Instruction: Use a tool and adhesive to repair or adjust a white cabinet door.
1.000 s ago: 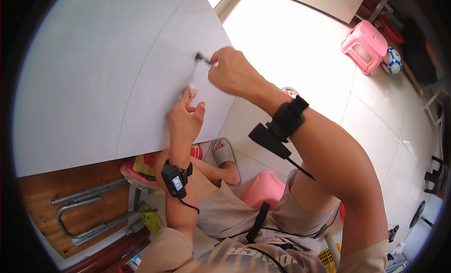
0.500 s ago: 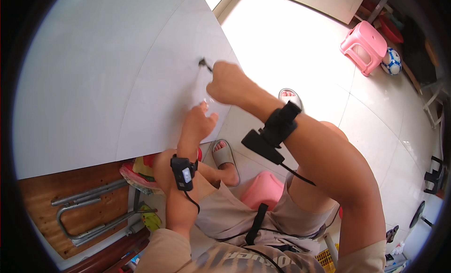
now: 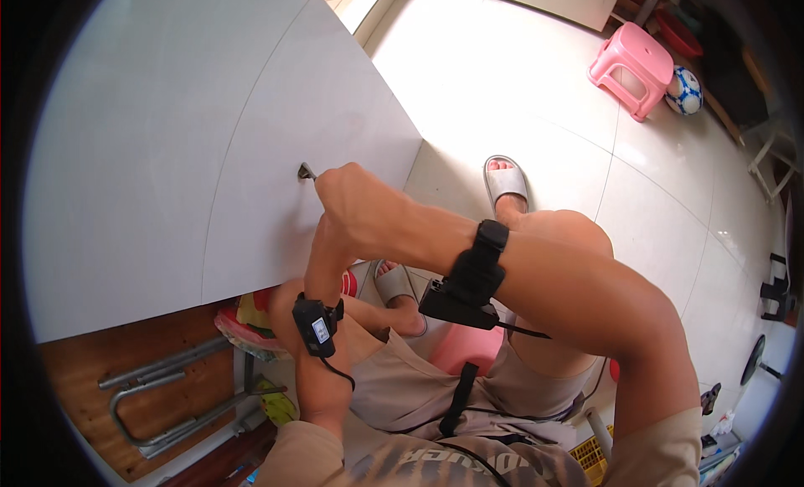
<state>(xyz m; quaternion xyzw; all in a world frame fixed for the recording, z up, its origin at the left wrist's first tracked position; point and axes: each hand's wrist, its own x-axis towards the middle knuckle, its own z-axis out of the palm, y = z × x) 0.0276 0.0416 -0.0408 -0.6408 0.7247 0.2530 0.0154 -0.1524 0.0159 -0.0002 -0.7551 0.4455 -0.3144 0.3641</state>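
Note:
My right hand is closed in a fist around a small hammer. Its metal head shows past the knuckles, close to the white table; the handle is mostly covered by my fist. Under the right hand and wrist lies my left hand, at the table's near right part. Its fingers are hidden by the right hand, so whatever they touch cannot be seen. Each wrist wears a black strapped device.
Below the table edge are folded metal legs and a plastic bag. I sit on a pink stool, feet in grey slippers on the tiled floor. Another pink stool and a ball stand far right.
My right hand has come down and left with the hammer, from above the left hand to over it. It now covers the left fingers, which showed before. The view has shifted slightly.

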